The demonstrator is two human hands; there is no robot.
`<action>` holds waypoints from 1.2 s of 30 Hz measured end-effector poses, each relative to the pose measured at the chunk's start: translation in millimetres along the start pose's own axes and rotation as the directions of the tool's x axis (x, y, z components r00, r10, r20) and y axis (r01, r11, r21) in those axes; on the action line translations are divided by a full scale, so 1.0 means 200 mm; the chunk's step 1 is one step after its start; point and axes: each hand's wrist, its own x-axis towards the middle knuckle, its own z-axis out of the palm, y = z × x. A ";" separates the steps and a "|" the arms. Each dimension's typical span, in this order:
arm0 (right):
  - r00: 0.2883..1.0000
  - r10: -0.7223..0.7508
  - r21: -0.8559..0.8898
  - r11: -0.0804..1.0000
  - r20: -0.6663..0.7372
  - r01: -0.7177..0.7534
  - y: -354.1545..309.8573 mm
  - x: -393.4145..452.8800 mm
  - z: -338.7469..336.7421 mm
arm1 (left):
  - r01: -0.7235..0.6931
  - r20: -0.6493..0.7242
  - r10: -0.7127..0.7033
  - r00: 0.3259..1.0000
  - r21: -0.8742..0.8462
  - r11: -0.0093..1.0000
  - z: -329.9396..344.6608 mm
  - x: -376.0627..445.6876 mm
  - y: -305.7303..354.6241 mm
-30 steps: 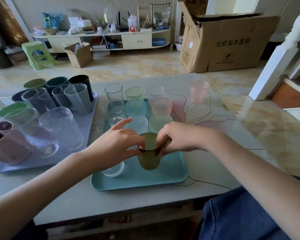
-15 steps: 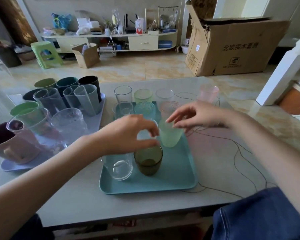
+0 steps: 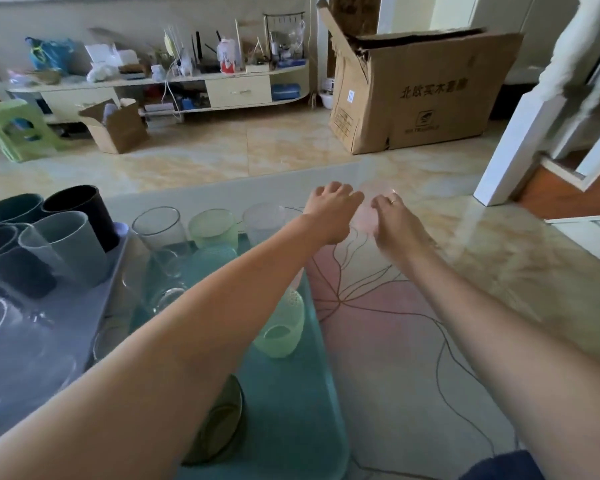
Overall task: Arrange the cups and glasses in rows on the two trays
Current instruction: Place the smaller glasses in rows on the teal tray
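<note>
A translucent pink cup (image 3: 365, 216) stands alone on the table beyond the teal tray (image 3: 291, 427). My left hand (image 3: 329, 211) and my right hand (image 3: 394, 220) flank it closely, fingers spread; whether they touch it is unclear. The teal tray carries a clear glass (image 3: 156, 226), a pale green cup (image 3: 213, 228), a frosted cup (image 3: 262, 220), a light green textured cup (image 3: 281, 327) and an olive glass (image 3: 219, 424) partly hidden under my left forearm. The lilac tray (image 3: 84, 306) on the left holds dark and grey cups (image 3: 80, 206) and clear glasses.
The table top (image 3: 395, 323) has a pink line-drawn pattern to the right of the teal tray. Its far edge lies just beyond the pink cup. On the floor behind are a big cardboard box (image 3: 413, 88), a small box (image 3: 118, 126) and a green stool (image 3: 11, 129).
Both hands have left the olive glass and the teal tray and stretched forward to either side of the pink cup. The camera has moved forward and lower over the table.
</note>
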 end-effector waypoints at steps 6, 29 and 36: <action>0.995 -0.078 -0.037 0.996 -0.057 0.076 0.05 -0.02 0.00 | -0.042 -0.090 0.049 0.995 0.078 0.996 0.00 0.02 0.02; 0.843 -0.376 0.186 0.926 0.386 0.328 -0.36 -0.93 -0.52 | -0.319 -0.107 0.312 0.944 -0.061 0.946 -0.45 -1.20 0.06; 0.792 -0.474 0.175 0.880 0.386 0.441 -0.50 -1.00 -0.41 | -0.168 0.008 0.170 0.985 -0.099 0.981 -0.38 -1.37 0.00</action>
